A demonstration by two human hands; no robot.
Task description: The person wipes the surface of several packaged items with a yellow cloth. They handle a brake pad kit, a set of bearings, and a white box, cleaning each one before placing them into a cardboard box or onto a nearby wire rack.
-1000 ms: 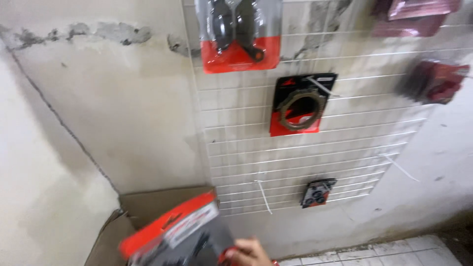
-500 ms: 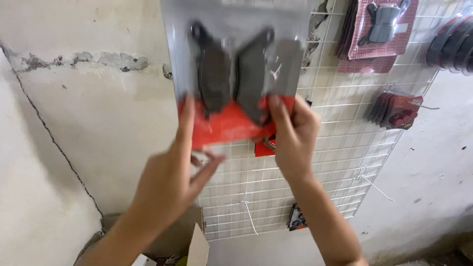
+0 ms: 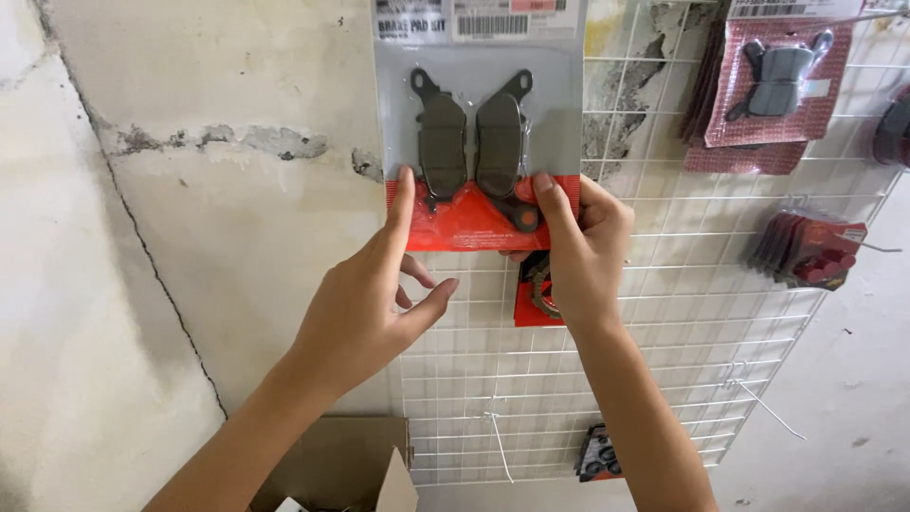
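We now steady the brake-pad blister pack (image 3: 477, 142) higher against the wire grid panel (image 3: 682, 313), left hand (image 3: 365, 303) and right hand (image 3: 578, 256) pinching its red lower corners (half a second ago it sat lower, tilted), suggesting hanging is nearly complete.

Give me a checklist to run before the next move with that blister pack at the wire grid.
1. Left hand touches the grey-and-red blister pack of two dark brake pads at its lower edge: ok.
2. Right hand grips the lower right corner: ok.
3. Pack upright against the white wire grid panel: ok.
4. Top hole seated on a hook: cannot tell, out of frame.
5. Clear of the pink blister packs to the right: ok.
6. Red pack below uncovered: not ok, partly hidden.
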